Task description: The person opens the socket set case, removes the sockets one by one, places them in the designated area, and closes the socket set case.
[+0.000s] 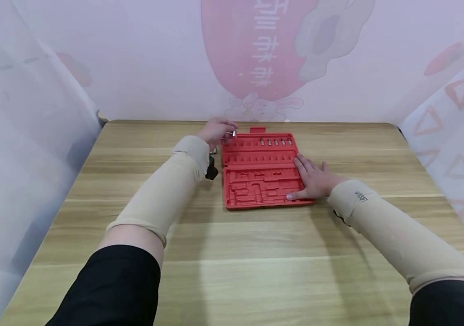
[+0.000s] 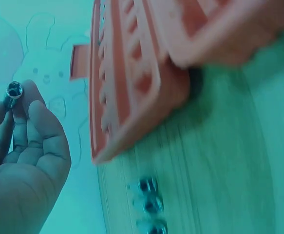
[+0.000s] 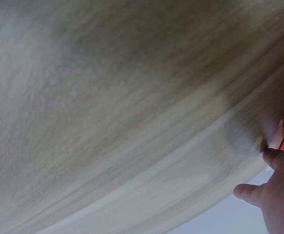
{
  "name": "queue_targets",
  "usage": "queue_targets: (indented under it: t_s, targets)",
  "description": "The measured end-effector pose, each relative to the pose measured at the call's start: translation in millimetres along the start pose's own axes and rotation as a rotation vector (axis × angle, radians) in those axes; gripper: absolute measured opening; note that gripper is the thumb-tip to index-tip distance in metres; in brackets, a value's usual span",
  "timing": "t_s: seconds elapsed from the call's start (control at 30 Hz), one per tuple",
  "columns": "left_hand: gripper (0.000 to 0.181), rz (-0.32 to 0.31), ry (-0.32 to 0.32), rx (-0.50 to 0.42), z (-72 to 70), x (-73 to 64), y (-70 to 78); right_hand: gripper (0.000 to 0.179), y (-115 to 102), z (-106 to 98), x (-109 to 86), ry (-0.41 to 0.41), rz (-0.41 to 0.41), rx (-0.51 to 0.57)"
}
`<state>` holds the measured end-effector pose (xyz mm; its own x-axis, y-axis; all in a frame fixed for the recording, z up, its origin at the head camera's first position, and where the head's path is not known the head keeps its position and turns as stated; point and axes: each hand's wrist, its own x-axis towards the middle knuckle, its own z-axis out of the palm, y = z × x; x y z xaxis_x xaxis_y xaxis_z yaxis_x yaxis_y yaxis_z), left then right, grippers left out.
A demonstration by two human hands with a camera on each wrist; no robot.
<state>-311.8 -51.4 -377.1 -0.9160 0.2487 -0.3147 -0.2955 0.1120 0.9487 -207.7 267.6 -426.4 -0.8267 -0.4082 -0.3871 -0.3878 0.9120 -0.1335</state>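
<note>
A red socket-set case [image 1: 264, 185] lies unfolded on the table, its moulded slots facing up. Several small metal sockets [image 1: 275, 141] sit in the right part of its far row. My left hand [image 1: 217, 131] is at the case's far left corner, pinching a shiny metal socket [image 2: 14, 89] between thumb and fingers. Beside the case's left edge, several more sockets [image 2: 150, 204] are on the table, partly hidden by the left wrist in the head view. My right hand [image 1: 315, 179] rests on the case's right edge with fingers spread; the right wrist view shows only part of it.
The wooden table [image 1: 232, 267] runs up to a printed wall [image 1: 154, 68] behind the case. A red latch tab [image 1: 258, 130] sticks out from the case's far edge. A black wrist camera [image 1: 211, 170] hangs under the left wrist.
</note>
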Motion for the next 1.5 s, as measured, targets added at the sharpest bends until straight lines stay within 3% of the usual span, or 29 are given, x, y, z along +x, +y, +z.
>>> queue_targets:
  t_s: [0.4,0.8,0.97,1.13,1.37,1.5]
  targets:
    - [0.036,-0.012,0.018,0.040,-37.5,-11.0,0.0,0.131,1,-2,-0.5,-0.002,-0.001,0.001]
    - [0.040,-0.057,0.077,0.110,-86.7,-21.4,-19.9,0.135,0,-2,-3.6,0.006,-0.017,0.031]
    - [0.040,-0.083,0.083,0.152,-100.9,-23.3,-27.0,0.133,-1,-3,-3.2,-0.002,-0.003,0.021]
    - [0.038,-0.110,0.096,0.285,-105.2,-24.2,-30.2,0.129,0,-2,-1.8,-0.010,0.004,0.009]
    - [0.035,-0.081,0.123,0.596,-102.6,-16.8,-36.7,0.127,0,-1,-1.3,-0.010,0.009,0.003]
    - [0.031,-0.062,0.132,0.652,-100.7,-9.0,-42.8,0.128,-1,-2,-0.6,-0.011,0.009,-0.002]
